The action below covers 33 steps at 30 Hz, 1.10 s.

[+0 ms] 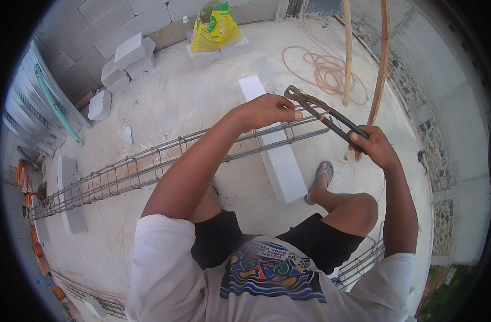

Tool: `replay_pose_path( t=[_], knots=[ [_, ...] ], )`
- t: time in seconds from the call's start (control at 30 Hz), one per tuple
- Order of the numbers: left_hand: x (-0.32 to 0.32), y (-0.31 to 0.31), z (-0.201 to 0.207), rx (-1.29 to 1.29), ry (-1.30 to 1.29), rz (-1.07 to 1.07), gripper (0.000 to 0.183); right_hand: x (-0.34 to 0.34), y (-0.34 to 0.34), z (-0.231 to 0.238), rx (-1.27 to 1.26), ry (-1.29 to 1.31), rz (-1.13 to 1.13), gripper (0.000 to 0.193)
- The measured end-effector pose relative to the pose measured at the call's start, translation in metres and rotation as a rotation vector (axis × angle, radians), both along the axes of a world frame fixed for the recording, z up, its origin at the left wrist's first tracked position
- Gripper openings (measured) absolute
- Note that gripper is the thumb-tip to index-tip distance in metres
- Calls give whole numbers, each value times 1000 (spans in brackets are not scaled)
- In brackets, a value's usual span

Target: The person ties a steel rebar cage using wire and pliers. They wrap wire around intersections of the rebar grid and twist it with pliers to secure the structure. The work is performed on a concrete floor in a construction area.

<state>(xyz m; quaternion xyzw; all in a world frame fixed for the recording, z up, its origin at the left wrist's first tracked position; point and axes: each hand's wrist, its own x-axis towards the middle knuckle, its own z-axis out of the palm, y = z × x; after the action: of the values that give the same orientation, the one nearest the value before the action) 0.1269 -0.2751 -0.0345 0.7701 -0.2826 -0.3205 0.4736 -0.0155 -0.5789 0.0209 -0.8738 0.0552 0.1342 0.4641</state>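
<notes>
Pincers [339, 116]: clasped in right grip [375, 146] | rebar cage [278, 144]: beside left grip [264, 112], pinch unclear

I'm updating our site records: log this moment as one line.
left hand: by steel cage | right hand: holding pliers | white block: under steel cage

The floor [186, 104] is of pale grey concrete, dusty and marked with many faint scratches. At the upper left stands a wall of large grey rectangular blocks [106, 27], with visible joints. Before it, some thick white building blocks [132, 53] are piled unevenly. At the left side, shiny corrugated metal sheets [28, 107] stand upright, and a green slender pipe [57, 109] leans there. Along the right side runs a strip of rough grey stonework [433, 147], beside a wide, smooth grey concrete surface [452, 70]. The light is soft daylight, quite even.
</notes>
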Motion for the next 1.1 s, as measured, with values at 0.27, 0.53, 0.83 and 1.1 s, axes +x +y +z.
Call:
replay_pose_path(
  t=[0.27, 0.53, 0.83, 1.1],
  knots=[
    [-122, 4, 35, -1184, 429, 188, 38, -19, 66, 23, 315, -20, 276, 57],
    [-67, 45, 3, -871, 132, 843, 26, 17, 95, -57, 49, -295, 187, 41],
    [-30, 58, -67, -501, 539, 856, 21, 87, 62, -122, -252, -232, 273, 19],
    [25, 39, -115, -481, 848, 818, 26, 152, 39, -176, -192, -14, 243, 18]
  ],
)
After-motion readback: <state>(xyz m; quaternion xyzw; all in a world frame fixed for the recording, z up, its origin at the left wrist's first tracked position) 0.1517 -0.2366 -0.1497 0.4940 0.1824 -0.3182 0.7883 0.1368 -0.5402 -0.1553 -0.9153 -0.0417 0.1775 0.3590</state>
